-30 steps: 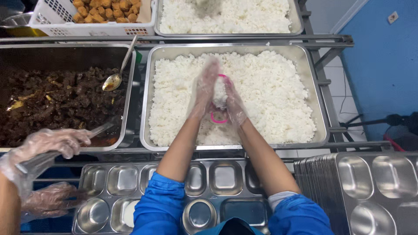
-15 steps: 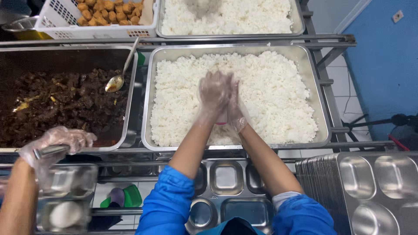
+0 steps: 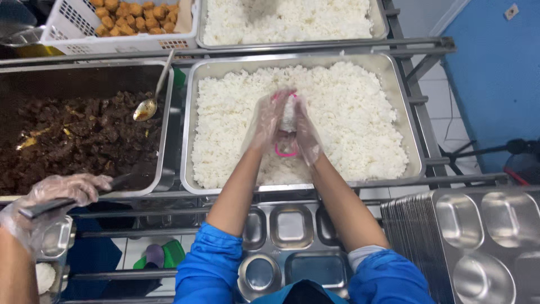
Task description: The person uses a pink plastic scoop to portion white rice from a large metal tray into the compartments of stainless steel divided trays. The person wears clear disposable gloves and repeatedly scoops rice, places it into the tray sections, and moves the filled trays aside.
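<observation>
Gloved hands pressing rice over a steel pan

Head view: the left hand [image 3: 269, 121] and right hand [image 3: 304, 132] close around a pink scoop [image 3: 286, 147] packed with rice, above the rice pan [image 3: 400, 107]. Left, a dark meat pan [image 3: 84, 76] holds a spoon [image 3: 147, 107]; a compartment tray [image 3: 291, 228] sits below; a co-worker's gloved hand [image 3: 56, 194] grips tongs.

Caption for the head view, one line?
Gloved left hand and right hand press white rice into a pink cup over a steel tray.
</observation>
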